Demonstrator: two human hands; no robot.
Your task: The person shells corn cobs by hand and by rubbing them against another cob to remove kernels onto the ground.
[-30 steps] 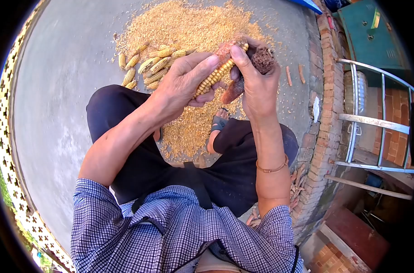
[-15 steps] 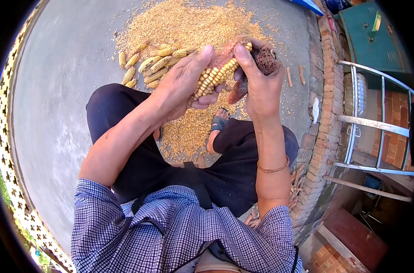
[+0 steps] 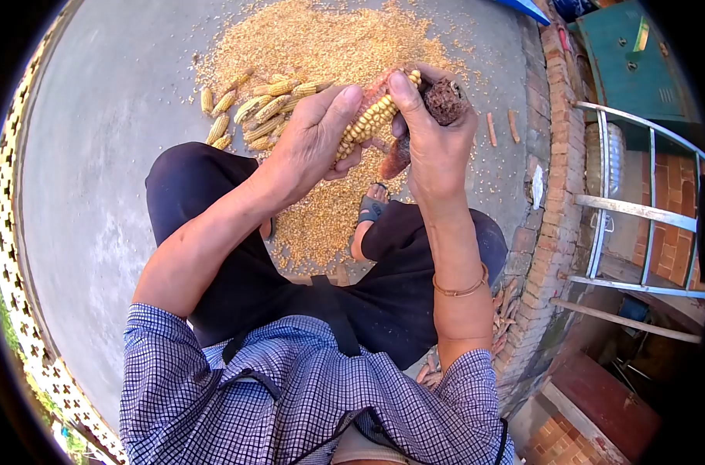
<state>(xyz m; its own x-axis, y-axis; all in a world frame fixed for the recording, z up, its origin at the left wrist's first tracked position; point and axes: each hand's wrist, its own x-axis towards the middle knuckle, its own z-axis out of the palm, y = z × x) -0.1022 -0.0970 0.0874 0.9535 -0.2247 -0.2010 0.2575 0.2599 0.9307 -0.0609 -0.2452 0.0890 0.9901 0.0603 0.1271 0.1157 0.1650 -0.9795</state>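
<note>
Yellow cob (image 3: 358, 135) seems freshly turned, other kernels (image 3: 380, 113) up | left hand (image 3: 315, 138) grips it | right hand (image 3: 439, 147) grips it plus dark cob (image 3: 448, 104)

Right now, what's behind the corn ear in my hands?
Beyond the corn ear, some fingers of your left hand show, with loose kernels on the floor farther below. Whatever the ear, that hand and your right hand cover can't be seen.

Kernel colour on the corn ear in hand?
The kernels are yellow; best seen in the head view.
</note>
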